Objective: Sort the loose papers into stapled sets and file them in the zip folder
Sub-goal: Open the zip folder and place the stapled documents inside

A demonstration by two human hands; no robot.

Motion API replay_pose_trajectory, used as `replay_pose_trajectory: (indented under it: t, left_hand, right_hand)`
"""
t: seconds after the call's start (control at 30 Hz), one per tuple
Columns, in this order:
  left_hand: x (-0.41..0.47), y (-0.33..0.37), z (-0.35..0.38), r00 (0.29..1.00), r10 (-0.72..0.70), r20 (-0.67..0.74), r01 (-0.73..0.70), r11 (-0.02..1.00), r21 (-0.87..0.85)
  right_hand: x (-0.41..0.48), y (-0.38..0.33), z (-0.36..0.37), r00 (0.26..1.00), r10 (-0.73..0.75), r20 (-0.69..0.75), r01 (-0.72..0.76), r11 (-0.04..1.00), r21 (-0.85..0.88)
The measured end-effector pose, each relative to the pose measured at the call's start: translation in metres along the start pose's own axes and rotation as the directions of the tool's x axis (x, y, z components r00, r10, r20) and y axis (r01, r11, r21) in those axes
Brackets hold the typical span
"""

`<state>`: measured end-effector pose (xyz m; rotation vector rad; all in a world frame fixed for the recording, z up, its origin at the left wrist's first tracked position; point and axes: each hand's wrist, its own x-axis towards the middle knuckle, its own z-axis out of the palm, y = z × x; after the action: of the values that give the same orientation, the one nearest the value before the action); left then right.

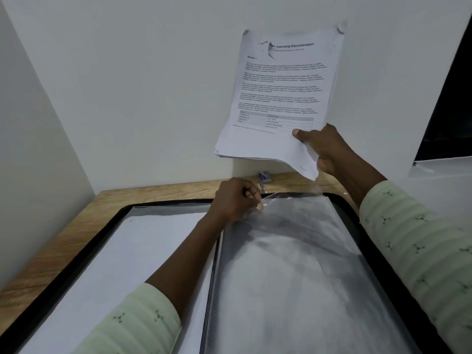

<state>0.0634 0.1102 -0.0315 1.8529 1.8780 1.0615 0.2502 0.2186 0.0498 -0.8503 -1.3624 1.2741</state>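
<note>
An open black zip folder (362, 215) lies flat across the wooden desk. Its right half holds clear plastic sleeves (293, 264); its left half shows a white sheet (122, 264). My left hand (236, 200) pinches the top edge of the uppermost sleeve near the folder's spine. My right hand (324, 149) grips the lower right corner of a set of printed papers (278, 98) headed "Internship Documentation", held upright above the folder in front of the wall. The set's top corners are creased.
A small blue and grey stapler (264, 177) sits at the desk's back edge behind my left hand. White walls close in at the back and left. A dark window (449, 111) with a white sill is on the right. Bare wood desk (63, 238) shows at left.
</note>
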Motion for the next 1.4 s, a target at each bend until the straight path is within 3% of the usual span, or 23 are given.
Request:
replay_pose_trajectory:
  t: [0.37, 0.5, 0.6, 0.77, 0.97, 1.1, 1.2, 1.3, 1.4]
  left_hand:
    - [-0.01, 0.011, 0.015, 0.984, 0.17, 0.055, -0.169, 0.985, -0.025]
    - [-0.012, 0.019, 0.02, 0.97, 0.214, 0.116, -0.219, 0.975, 0.031]
    - [-0.014, 0.021, 0.022, 0.965, 0.248, 0.087, -0.25, 0.968, 0.009]
    - [-0.014, 0.014, 0.021, 0.975, 0.22, -0.002, -0.22, 0.973, -0.063]
    - [-0.013, 0.009, 0.009, 0.983, 0.174, -0.056, -0.179, 0.977, -0.112]
    - [-0.011, -0.003, -0.002, 0.989, 0.147, -0.033, -0.15, 0.985, -0.09]
    - [-0.012, -0.012, -0.008, 0.995, 0.099, -0.011, -0.099, 0.995, -0.02]
    - [-0.015, -0.02, -0.012, 0.994, 0.048, -0.095, -0.043, 0.997, 0.062]
    - [-0.019, -0.026, -0.012, 0.982, 0.083, -0.171, -0.081, 0.997, 0.018]
  right_hand:
    - [0.001, 0.03, 0.018, 0.996, 0.084, 0.04, -0.091, 0.969, 0.23]
    - [0.006, 0.039, 0.018, 0.998, 0.028, 0.058, -0.036, 0.99, 0.136]
    - [0.003, 0.043, 0.019, 0.995, 0.008, 0.096, -0.017, 0.995, 0.094]
    - [-0.002, 0.051, 0.0, 0.98, -0.044, 0.194, 0.048, 0.999, -0.016]
    - [-0.011, 0.063, -0.033, 0.979, -0.037, 0.2, 0.037, 0.999, 0.004]
    - [-0.014, 0.075, -0.04, 0.982, -0.109, 0.153, 0.105, 0.994, 0.032]
    - [-0.015, 0.073, -0.043, 0.973, -0.115, 0.199, 0.115, 0.993, 0.009]
    - [-0.018, 0.068, -0.045, 0.956, -0.09, 0.278, 0.105, 0.994, -0.039]
    - [-0.015, 0.07, -0.048, 0.959, -0.084, 0.271, 0.108, 0.992, -0.073]
